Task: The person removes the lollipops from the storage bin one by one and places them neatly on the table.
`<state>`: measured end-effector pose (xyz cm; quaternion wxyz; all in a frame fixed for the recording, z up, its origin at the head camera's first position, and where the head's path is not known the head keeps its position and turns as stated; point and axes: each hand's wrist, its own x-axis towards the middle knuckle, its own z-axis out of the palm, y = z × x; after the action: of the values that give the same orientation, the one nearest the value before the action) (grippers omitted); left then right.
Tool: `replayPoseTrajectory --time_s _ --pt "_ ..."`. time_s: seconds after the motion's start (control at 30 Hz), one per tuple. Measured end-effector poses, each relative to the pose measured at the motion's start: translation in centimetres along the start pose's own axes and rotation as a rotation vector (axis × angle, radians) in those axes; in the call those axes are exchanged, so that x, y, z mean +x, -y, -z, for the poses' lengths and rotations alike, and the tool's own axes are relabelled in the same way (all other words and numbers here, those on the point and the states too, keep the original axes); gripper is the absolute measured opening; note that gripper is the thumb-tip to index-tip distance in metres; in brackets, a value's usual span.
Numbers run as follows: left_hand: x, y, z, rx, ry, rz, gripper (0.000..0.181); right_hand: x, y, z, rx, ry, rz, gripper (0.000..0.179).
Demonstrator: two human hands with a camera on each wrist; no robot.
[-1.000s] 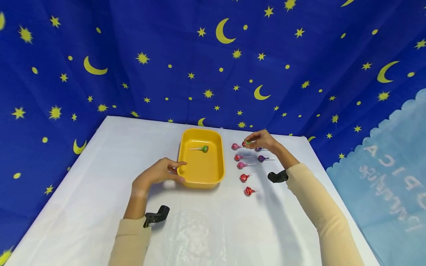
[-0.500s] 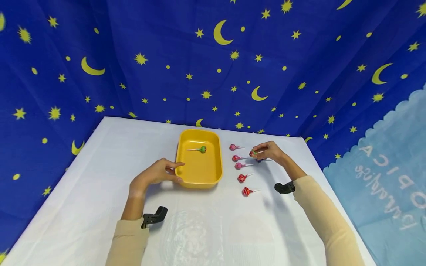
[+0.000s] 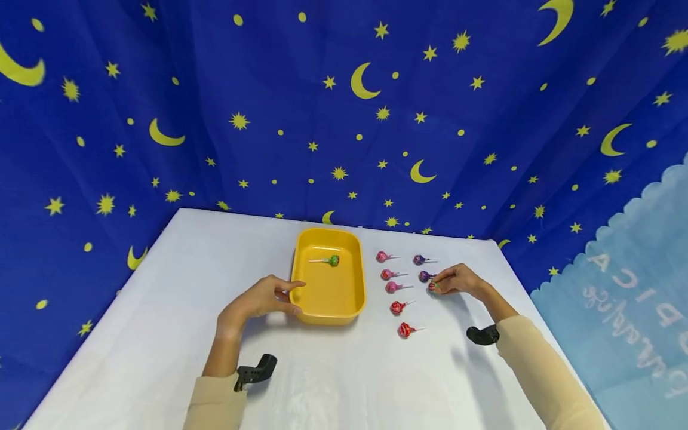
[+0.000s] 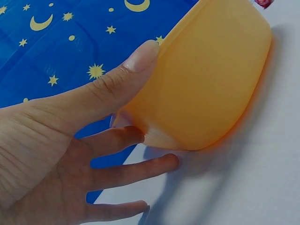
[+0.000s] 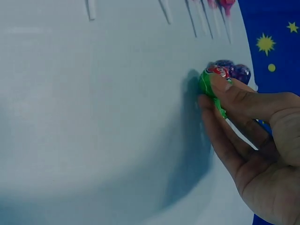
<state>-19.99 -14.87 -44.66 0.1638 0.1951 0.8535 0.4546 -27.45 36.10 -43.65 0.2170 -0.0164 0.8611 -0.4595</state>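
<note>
In the head view my left hand (image 3: 267, 297) holds the near left corner of a yellow plastic tray (image 3: 328, 316), one finger over its rim and the thumb (image 4: 143, 58) against the wall. A green lollipop (image 3: 334, 261) lies inside, stick to the left. My right hand (image 3: 458, 280) pinches a green and red lollipop (image 5: 206, 83) by its wrapped head, low over the white table, its shadow beside it. Just behind it lie two purple lollipops (image 3: 418, 260), the nearer one partly covered by the fingers.
Between tray and right hand runs a column of lollipops: pink ones (image 3: 382, 257) farther off, two red ones (image 3: 405, 330) nearer, sticks pointing right. Blue star-patterned cloth (image 3: 333, 119) hangs behind the white table (image 3: 333, 382), with a light blue cloth (image 3: 634, 310) at the right.
My right hand has carried the green and red lollipop rightward and toward me, from beside the far pink lollipop to below the purple ones. The left hand stays on the tray; the head view has tilted up.
</note>
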Motion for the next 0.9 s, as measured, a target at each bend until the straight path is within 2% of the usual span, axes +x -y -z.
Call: replayPoseTrajectory --time_s 0.17,0.33,0.47,0.77,0.9 --pt "-0.1 0.2 -0.7 -0.014 -0.008 0.017 0.07 -0.4 -1.4 -0.3 0.013 -0.002 -0.005 0.034" --pt "-0.1 0.2 -0.4 -0.02 -0.014 -0.024 0.069 -0.1 -1.0 -0.4 -0.027 -0.029 -0.005 0.033" --pt "0.0 0.1 -0.4 -0.015 -0.011 -0.034 0.069 0.1 -0.8 -0.3 -0.063 -0.022 -0.026 0.035" --pt "-0.2 0.2 -0.4 -0.025 -0.002 -0.045 0.068 -0.2 0.0 -0.5 -0.172 -0.069 -0.062 0.032" --pt "-0.3 0.4 -0.4 -0.028 0.004 -0.062 0.069 -0.2 0.5 -0.1 -0.173 -0.113 -0.093 0.031"
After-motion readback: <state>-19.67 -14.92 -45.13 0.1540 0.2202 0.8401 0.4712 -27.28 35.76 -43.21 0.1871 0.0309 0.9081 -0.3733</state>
